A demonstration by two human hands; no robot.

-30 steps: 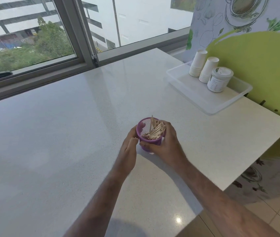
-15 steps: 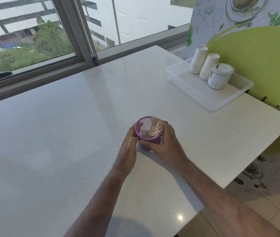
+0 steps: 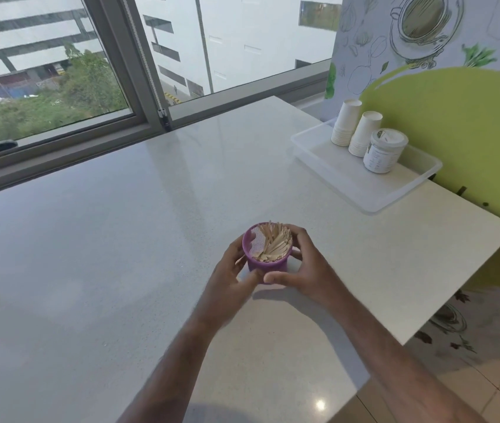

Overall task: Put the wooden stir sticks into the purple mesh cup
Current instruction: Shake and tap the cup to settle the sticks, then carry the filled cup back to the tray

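While the purple mesh cup (image 3: 265, 257) stands upright on the white countertop (image 3: 120, 239), we wrap both hands around it: our left hand (image 3: 230, 285) curls against its left wall, and our right hand (image 3: 300, 270) grips the right side with the fingers curved round the far rim and the thumb reaching across the front. Inside the cup, the wooden stir sticks (image 3: 273, 247) lean in a bundle toward the right wall. Well apart, near the green wall, a clear plastic tray (image 3: 349, 190) holds two stacks of white paper cups (image 3: 355, 129) and a lidded white jar (image 3: 384, 151).
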